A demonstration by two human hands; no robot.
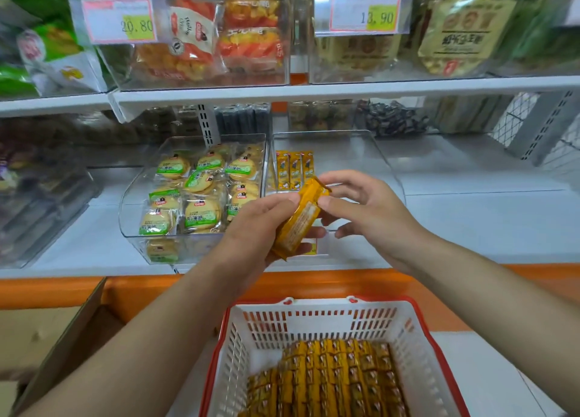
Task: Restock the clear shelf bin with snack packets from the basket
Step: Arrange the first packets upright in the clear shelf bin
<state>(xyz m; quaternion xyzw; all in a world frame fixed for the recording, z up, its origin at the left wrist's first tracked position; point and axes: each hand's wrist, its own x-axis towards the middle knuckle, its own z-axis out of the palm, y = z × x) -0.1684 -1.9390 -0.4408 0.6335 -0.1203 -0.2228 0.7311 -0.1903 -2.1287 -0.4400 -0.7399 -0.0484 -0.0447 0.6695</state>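
step in hand: transfer from basket to bin, with a small stack of yellow snack packets (299,220) held in the air in front of the clear shelf bin (386,165), above its front edge.
left hand: the left hand (260,228) is closed around the lower part of the stack, thumb on top, fingers under it.
right hand: the right hand (361,203) pinches the stack's upper end between thumb and fingertips, the other fingers loosely spread.
bin: nearly empty; three packets (295,170) stand against its back left corner.
basket: the white basket (314,319) sits below the hands, rows of packets along its bottom.
neighbour: the bin of green-labelled biscuits (194,193) touches the clear bin's left wall.
next move: i judge the stack goes forward over the front edge and stands upright beside the three, labels forward.
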